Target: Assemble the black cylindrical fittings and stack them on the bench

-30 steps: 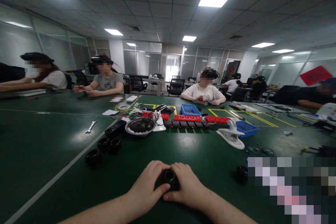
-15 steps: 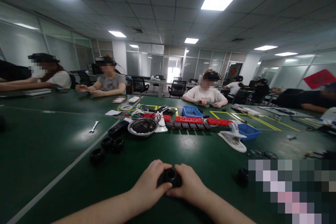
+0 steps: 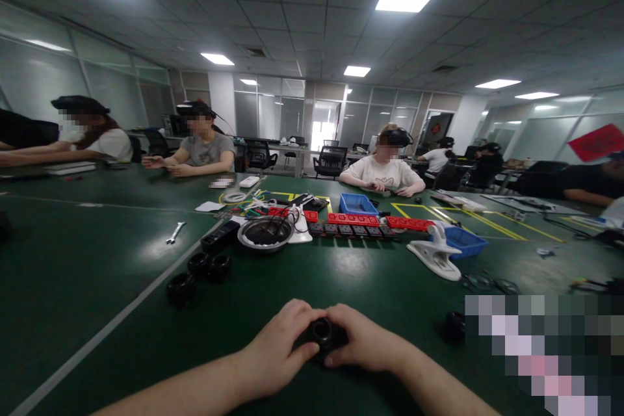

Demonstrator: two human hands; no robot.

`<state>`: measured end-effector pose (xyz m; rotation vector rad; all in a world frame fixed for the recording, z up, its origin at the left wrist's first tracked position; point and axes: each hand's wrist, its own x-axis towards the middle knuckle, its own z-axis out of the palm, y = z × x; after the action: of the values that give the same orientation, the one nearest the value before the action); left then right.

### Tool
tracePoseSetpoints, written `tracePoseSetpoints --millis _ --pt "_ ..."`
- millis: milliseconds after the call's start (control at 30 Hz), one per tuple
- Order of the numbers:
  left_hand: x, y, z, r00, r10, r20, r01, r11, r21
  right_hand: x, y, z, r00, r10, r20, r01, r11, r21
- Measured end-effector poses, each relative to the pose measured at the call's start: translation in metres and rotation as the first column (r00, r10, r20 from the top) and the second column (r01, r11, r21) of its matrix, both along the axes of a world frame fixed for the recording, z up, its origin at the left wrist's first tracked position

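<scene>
Low in the middle of the head view, a small black ring-shaped part [image 3: 322,331] with a round hole on top stands between my two hands. My left hand [image 3: 280,348] curls round its left side, thumb at the front and fingers behind. From the right, my right hand [image 3: 363,341] grips the same part, its thumb near the lower front edge. The fingertips of both hands meet behind the part. Several similar black parts [image 3: 180,288] sit on the green table to the left, and another [image 3: 454,326] lies to the right.
On the green table [image 3: 117,253] are a wrench [image 3: 176,233], a metal bowl [image 3: 266,234] with cables, red strips [image 3: 353,219], a white clamp stand [image 3: 436,257] and blue trays [image 3: 358,204]. Several people sit around; a blurred patch covers the lower right.
Both hands and the black part appear slightly further right. My right thumb has shifted away from my left thumb, showing more of the part's front.
</scene>
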<state>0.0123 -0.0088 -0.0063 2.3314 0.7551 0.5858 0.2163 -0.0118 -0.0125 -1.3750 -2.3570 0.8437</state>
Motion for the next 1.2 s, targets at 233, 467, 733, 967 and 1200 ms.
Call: tracePoseSetpoints --millis 233,467,733,967,1200 --pt "0.007 -0.002 -0.001 0.981 0.193 -0.031 -0.194 0.981 -0.014 -0.029 -0.014 -0.006 0.928 -0.273 0.255 0.195 0.936 0.295" --pt "0.002 -0.003 -0.003 0.996 0.088 0.007 -0.088 0.996 0.009 -0.015 -0.010 -0.003 0.996 -0.050 0.078 0.037 0.987 0.154" --pt "0.001 0.000 -0.003 0.999 0.048 0.022 -0.047 0.999 -0.025 -0.003 0.000 -0.005 0.996 -0.059 -0.070 0.054 0.997 -0.059" --pt "0.005 -0.002 -0.009 0.970 0.242 0.009 -0.241 0.970 -0.041 -0.030 -0.017 -0.013 0.938 -0.296 0.182 0.222 0.913 0.343" --pt "0.003 0.001 -0.006 0.995 0.102 -0.011 -0.103 0.994 -0.037 -0.012 -0.006 -0.008 0.996 -0.060 0.067 0.051 0.990 0.132"
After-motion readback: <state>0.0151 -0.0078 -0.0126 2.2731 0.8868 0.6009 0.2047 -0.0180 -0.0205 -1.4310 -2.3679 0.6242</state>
